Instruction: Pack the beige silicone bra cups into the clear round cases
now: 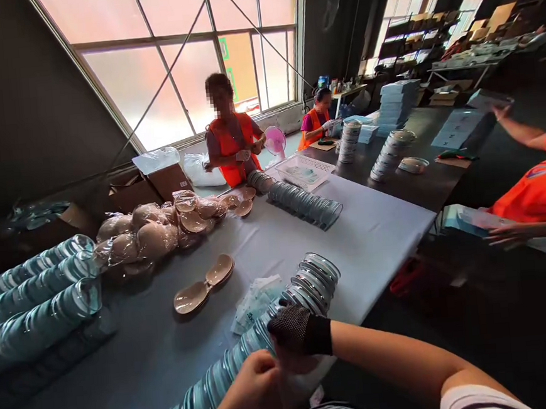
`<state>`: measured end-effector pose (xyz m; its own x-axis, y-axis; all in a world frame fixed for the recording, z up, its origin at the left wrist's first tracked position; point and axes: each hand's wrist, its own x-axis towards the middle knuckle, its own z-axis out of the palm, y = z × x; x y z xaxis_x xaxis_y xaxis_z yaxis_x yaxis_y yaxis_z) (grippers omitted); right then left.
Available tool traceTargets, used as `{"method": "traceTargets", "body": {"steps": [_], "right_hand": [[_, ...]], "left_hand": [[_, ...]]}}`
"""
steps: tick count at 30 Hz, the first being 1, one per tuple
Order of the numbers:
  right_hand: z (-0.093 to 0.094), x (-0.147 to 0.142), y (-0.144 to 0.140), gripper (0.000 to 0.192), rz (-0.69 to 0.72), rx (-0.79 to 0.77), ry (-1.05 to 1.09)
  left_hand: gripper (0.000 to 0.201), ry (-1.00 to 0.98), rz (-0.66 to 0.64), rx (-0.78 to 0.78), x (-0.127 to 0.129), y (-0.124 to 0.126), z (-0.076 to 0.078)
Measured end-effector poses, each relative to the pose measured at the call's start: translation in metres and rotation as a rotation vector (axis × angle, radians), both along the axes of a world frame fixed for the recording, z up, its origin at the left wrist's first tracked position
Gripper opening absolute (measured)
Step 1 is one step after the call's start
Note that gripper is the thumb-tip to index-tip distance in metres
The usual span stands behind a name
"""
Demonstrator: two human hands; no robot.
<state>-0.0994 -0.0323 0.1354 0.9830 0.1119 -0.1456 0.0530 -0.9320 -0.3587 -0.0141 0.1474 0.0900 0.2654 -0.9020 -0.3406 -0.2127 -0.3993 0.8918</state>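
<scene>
At the near edge of the grey surface (138, 360) our gloved right hand (296, 327) rests on a long row of clear round cases (265, 340), fingers curled over it. Our bare left hand (254, 392) closes around the same row nearer us. Just beside it lie small packets (255, 300) and a pair of beige cups (203, 284).

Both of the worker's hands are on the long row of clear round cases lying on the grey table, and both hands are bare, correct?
Not quite. Only the left hand is bare; the right hand wears a black dotted glove, as the head view shows. The rest holds: both hands are on the row of clear round cases lying on the grey table.
</scene>
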Motion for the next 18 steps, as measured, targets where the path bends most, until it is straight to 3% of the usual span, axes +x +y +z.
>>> {"method": "traceTargets", "body": {"steps": [3,5,10,14,18], "right_hand": [[0.006,0.002,0.001,0.017,0.253,0.074,0.15],[0.006,0.003,0.007,0.015,0.318,0.094,0.239],[-0.005,-0.003,0.026,0.024,0.2,0.144,0.276],[-0.018,-0.009,0.041,0.025,0.171,0.167,0.192],[-0.026,-0.009,0.053,0.026,0.152,0.219,0.126]], "left_hand": [[0.05,-0.035,-0.074,-0.024,-0.011,0.005,0.008],[0.05,-0.068,-0.094,-0.029,-0.014,0.008,0.011],[0.044,-0.095,-0.039,0.005,-0.011,0.018,0.016],[0.027,-0.031,-0.119,0.047,-0.002,0.037,0.023],[0.023,-0.032,-0.09,0.083,0.004,0.053,0.018]]}}
